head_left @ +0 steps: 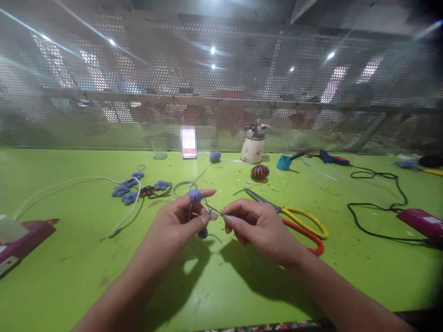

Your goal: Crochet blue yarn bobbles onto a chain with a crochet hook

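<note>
Blue-purple yarn [195,196] is wound round the raised index finger of my left hand [178,221]. That hand's thumb and other fingers pinch a small piece of crochet work [203,233] in the same yarn, mostly hidden, with a short tail hanging from it. My right hand [258,226] grips a thin crochet hook [214,210], its tip reaching to the yarn at my left fingertips. A strand runs back to a small blue-purple yarn ball [215,157]. Just beyond my right hand lie open scissors [304,223] with yellow and red handles.
Blue crocheted flowers [121,190] lie left under a white cable [133,210]. Behind are a phone [188,143], a jar [253,146], a multicoloured yarn ball [260,172] and a glue gun [332,158]. Purple boxes [420,222] and black cord [372,207] are at right.
</note>
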A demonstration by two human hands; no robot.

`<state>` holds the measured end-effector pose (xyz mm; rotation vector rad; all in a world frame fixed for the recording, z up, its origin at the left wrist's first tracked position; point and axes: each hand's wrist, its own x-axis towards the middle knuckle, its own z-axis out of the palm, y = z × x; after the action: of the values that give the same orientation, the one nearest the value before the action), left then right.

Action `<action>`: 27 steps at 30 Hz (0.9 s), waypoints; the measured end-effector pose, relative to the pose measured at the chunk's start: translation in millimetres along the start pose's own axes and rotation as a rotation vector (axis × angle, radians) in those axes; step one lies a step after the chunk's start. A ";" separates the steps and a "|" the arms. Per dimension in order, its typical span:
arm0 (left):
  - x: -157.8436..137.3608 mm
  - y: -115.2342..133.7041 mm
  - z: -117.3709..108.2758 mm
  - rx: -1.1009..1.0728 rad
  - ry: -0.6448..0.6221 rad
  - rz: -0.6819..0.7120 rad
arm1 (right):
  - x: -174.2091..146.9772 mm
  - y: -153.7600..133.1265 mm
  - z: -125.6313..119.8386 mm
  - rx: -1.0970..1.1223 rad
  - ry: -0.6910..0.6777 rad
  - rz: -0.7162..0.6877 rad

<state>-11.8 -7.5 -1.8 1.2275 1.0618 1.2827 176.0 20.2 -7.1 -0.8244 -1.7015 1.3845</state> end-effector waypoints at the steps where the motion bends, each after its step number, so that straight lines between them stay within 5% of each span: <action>1: -0.4 -0.5 0.4 0.050 -0.001 0.022 | 0.5 -0.2 0.1 0.022 -0.003 0.029; 7: -5.4 -5.8 9.9 0.355 0.104 0.256 | 2.6 5.1 9.2 0.331 -0.003 0.164; 12: -8.5 -3.6 17.3 -0.053 0.100 0.154 | -0.5 9.3 22.4 0.529 0.043 0.072; 17: -5.0 3.6 11.5 -0.390 0.051 -0.055 | -5.0 7.8 19.6 0.197 0.098 -0.088; 22: -5.1 11.2 4.1 -0.491 0.048 -0.143 | -4.8 8.3 9.0 -0.352 0.196 -0.381; 27: -4.4 14.6 -0.8 -0.533 0.070 -0.169 | -2.0 6.2 -0.2 -0.536 0.168 -0.571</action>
<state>-14.2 -13.1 12.2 0.6802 0.7798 1.3675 177.2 19.8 -13.5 -0.6302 -1.9927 0.4695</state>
